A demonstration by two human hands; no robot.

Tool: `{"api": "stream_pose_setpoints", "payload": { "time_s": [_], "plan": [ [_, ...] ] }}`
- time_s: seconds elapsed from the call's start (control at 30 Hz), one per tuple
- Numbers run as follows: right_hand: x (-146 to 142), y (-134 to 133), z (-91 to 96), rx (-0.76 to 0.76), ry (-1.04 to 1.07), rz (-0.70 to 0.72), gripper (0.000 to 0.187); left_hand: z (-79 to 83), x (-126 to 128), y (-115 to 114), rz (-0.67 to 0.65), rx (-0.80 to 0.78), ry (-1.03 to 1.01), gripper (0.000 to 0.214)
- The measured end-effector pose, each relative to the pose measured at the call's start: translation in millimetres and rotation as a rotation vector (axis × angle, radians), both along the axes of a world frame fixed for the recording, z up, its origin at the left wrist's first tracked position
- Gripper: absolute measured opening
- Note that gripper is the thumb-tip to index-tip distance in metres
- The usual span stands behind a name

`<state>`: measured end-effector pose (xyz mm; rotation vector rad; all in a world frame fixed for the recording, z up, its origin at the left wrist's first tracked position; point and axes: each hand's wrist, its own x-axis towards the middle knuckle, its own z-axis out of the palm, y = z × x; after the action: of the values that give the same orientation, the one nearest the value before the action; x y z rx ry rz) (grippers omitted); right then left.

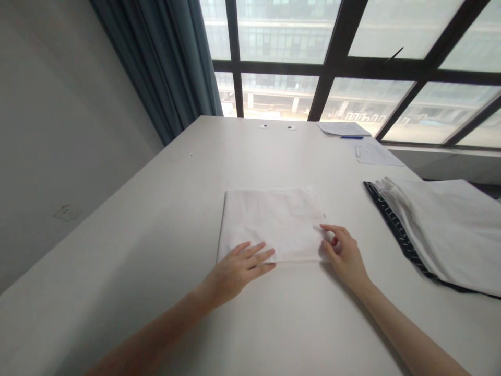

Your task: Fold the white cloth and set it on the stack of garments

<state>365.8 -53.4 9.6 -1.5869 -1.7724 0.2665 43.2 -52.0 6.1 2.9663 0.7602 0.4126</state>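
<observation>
My left hand [238, 266] spread flat on folded white cloth [274, 219] — right hand [344, 253] pinching its near corner, on worktop [156, 235].

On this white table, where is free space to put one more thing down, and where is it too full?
Free: the bare white table left of the folded white cloth, and the strip beyond it toward the window. Crowded: the near edge of the cloth, where the left hand lies flat and the right hand touches its corner, and the right side, with the stack of white fabric and papers.
</observation>
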Motion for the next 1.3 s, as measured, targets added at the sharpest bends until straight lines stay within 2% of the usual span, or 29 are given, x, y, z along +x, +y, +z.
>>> {"api": "stream_pose_setpoints", "payload": {
  "time_s": [0.2, 0.47, 0.57, 0.7, 0.73, 0.8, 0.87, 0.93, 1.17, 1.3],
  "plan": [
    [-1, -2, 2.6, -0.002, 0.034, 0.029, 0.033, 0.4, 1, 1, -0.022, -0.009, -0.013, 0.043],
    [0, -3, -1.6, 0.013, 0.048, 0.082, 0.038, 3.8, 1, 3, -0.068, -0.045, 0.009, 0.046],
    [0, -4, -4.5, 0.036, -0.071, 0.059, 0.037, 6.7, 2, 3, -0.075, -0.047, 0.021, 0.049],
    [-6, -11, -1.7, 0.15, -0.309, 0.042, 0.038, 9.5, 3, 2, -0.063, -0.046, 0.042, 0.051],
    [-9, -14, 0.1, 0.169, -0.337, 0.093, 0.038, 9.7, 3, 2, -0.064, -0.041, 0.045, 0.051],
    [-17, -17, 3.8, 0.167, -0.374, 0.295, 0.04, 9.4, 3, 1, -0.068, -0.025, 0.046, 0.049],
    [-24, -18, 7.0, 0.116, -0.422, 0.515, 0.043, 8.8, 3, 1, -0.066, -0.01, 0.04, 0.047],
    [-29, -17, 9.6, 0.059, -0.473, 0.635, 0.046, 8.5, 3, 0, -0.059, -0.004, 0.036, 0.046],
    [-26, -14, 15.4, -0.012, -0.518, 0.71, 0.045, 9.0, 3, 1, -0.071, -0.031, 0.029, 0.046],
    [-25, -14, 17.3, -0.004, -0.503, 0.716, 0.042, 8.3, 2, 0, -0.071, -0.059, 0.019, 0.054]
  ]
}}
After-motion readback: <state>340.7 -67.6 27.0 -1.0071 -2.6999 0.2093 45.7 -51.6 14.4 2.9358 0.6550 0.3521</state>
